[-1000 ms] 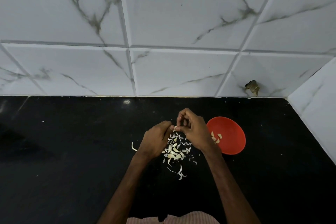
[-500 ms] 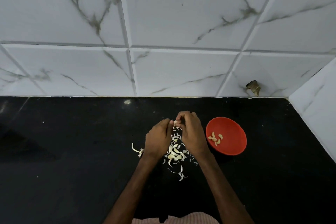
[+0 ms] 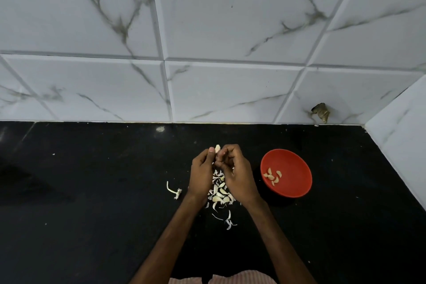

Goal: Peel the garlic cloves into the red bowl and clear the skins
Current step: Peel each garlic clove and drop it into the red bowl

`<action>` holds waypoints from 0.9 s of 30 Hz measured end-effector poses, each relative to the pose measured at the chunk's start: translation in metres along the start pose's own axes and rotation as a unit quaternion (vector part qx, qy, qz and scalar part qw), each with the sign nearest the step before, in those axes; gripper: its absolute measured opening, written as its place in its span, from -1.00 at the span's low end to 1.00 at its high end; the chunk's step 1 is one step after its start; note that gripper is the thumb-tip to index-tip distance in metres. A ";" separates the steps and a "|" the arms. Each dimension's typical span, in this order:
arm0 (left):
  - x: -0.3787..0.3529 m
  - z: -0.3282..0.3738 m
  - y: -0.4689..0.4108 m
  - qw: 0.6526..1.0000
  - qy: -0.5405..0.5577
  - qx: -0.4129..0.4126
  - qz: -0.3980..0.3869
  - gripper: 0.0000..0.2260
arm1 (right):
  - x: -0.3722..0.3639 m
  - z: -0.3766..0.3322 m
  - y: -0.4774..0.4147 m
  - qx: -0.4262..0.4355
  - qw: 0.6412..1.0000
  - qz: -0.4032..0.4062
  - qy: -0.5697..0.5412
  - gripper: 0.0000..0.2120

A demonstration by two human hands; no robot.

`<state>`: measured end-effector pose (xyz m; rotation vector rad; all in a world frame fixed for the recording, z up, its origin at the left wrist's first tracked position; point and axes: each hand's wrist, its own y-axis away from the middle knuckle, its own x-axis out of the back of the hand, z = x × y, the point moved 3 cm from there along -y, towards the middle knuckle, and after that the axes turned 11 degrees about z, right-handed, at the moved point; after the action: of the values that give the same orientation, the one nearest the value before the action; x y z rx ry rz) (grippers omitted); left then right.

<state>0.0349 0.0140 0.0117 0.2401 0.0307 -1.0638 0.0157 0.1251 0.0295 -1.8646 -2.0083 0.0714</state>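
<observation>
Compared with one second before, the right hand (image 3: 238,175) had drawn away from the red bowl (image 3: 299,166), so the whole bowl could be seen, and both hands stood closer together. The left hand (image 3: 201,175) was just beside the right one, above the black counter (image 3: 92,191). Between them they held one garlic clove (image 3: 217,148), whose pale tip showed above the fingers. The left thumb and curled fingers pinched it from one side, and the bent fingertips of the right hand pressed on it from the other side. Under the hands lay a heap of skins (image 3: 220,195) and pale pieces, spread toward the person. A small stem piece (image 3: 173,190) lay apart, to the left of the heap. The red bowl stood on the counter to the right of the hands, not touching them, with some peeled cloves (image 3: 273,177) inside. Behind was a tiled wall (image 3: 230,30) with grey veins.
</observation>
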 end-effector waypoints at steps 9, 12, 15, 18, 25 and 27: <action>-0.001 0.011 0.004 0.995 -0.059 -0.078 0.003 -0.72 | 0.016 -0.008 -0.015 0.000 1.000 0.026 0.008 -0.65; 0.001 0.009 0.003 0.994 -0.080 -0.078 0.005 -0.74 | 0.022 -0.007 -0.020 -0.007 0.998 0.062 0.004 -0.72; -0.001 0.009 0.004 0.993 -0.090 -0.082 -0.006 -0.78 | 0.020 -0.008 -0.020 -0.009 0.998 0.068 -0.001 -0.75; -0.003 0.010 0.005 0.990 -0.103 -0.098 -0.007 -0.83 | 0.017 -0.008 -0.020 -0.006 0.998 0.065 0.005 -0.75; -0.003 0.012 0.005 0.986 -0.121 -0.113 0.012 -0.87 | 0.017 -0.007 -0.020 0.026 0.995 0.080 0.055 -0.79; -0.002 0.011 0.006 0.977 -0.162 -0.136 0.018 -0.85 | 0.016 -0.007 -0.020 0.044 0.993 0.078 0.074 -0.83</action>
<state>0.0381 0.0159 0.0234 -0.1813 -0.1212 -1.0392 -0.0010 0.1365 0.0458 -1.9087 -1.7328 0.0611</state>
